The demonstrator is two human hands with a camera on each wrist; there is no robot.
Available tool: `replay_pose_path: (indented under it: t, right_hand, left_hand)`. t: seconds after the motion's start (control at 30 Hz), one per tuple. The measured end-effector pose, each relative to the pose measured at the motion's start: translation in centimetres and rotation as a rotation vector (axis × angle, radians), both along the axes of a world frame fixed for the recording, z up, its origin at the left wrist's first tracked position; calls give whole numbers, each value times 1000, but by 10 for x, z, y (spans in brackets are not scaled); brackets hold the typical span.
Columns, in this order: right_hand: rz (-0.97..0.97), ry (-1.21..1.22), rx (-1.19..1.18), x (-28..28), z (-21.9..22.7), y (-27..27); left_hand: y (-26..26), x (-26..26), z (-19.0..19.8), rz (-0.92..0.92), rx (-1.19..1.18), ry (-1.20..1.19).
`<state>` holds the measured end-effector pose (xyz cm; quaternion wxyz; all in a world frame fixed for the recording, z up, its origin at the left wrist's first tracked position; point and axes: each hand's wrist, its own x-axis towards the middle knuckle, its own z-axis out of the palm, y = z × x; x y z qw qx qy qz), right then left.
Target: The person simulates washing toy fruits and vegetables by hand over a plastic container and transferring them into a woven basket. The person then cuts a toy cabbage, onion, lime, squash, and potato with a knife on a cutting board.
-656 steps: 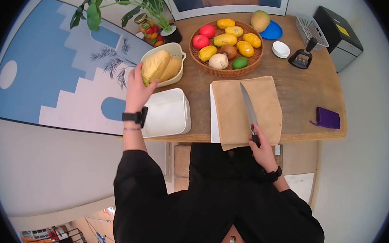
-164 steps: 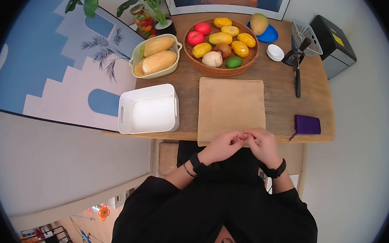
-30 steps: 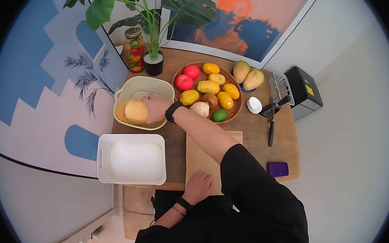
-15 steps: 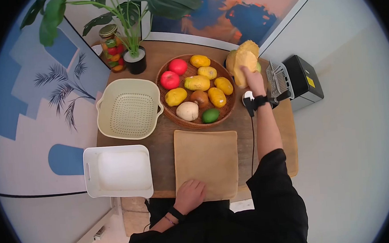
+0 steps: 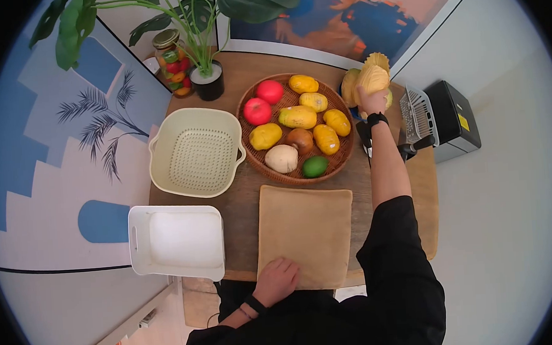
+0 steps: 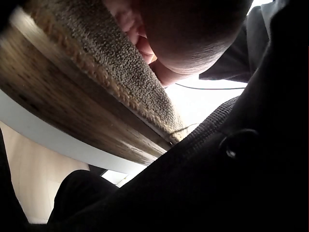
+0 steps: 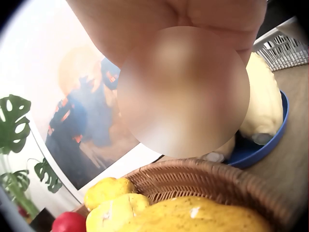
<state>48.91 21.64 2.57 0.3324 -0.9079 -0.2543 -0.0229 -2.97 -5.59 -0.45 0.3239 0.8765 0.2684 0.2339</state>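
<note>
At the back right, my right hand [image 5: 373, 102] grips a large yellow fruit [image 5: 372, 78] with a ruffled, sleeve-like yellow wrap [image 5: 378, 60] around its far end. It is over the blue plate [image 7: 266, 153], where greenish-yellow fruit [image 5: 350, 87] shows beside it. A blurred patch hides most of the grip in the right wrist view; a pale yellow fruit [image 7: 263, 101] lies on the plate there. My left hand [image 5: 276, 281] rests on the near edge of the tan cloth mat [image 5: 306, 234], holding nothing, its fingers loosely bent.
A round wicker basket [image 5: 249, 155] of fruit stands mid-table. Left of it are a cream colander [image 5: 196, 153] and a white bin [image 5: 185, 238]. A grey plastic basket [image 5: 418, 116], a black-handled tool [image 5: 421, 144], a potted plant [image 5: 207, 82] and a jar [image 5: 174, 65] stand around.
My right hand has lifted the wrapped yellow fruit out of the colander and carried it right, to the plate. The knife, held earlier, was put down on the right. My left hand stays at the mat.
</note>
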Motion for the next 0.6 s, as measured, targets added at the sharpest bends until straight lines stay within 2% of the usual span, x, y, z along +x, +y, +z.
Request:
replay_pose_path:
  t: [0.07, 0.17, 0.23, 0.27, 0.33, 0.4, 0.47, 0.53, 0.6]
  right_hand:
    - [36, 86, 30, -6, 7, -4]
    - [91, -14, 5, -9, 6, -9]
    - [80, -193, 31, -35, 13, -23]
    - [100, -195, 41, -53, 17, -27]
    - [458, -422, 136, -99, 30, -41]
    - [665, -444, 205, -178, 61, -68]
    - [815, -278, 153, -241, 80, -94]
    - [1013, 43, 98, -298, 89, -130]
    - [1239, 205, 6, -346, 104, -173]
  left_hand:
    - [0, 0, 1, 2, 22, -3]
    - [-3, -4, -2, -5, 45, 3]
    - [-4, -7, -9, -5, 36, -13]
    - [-4, -8, -11, -20, 30, -32]
    - [-4, -10, -11, -1, 17, -80]
    - [-4, -12, -9, 12, -2, -126]
    - [-3, -19, -5, 1, -250, -172]
    - [-5, -33, 3, 13, -207, -216]
    - [-3, -45, 12, 20, -157, -269]
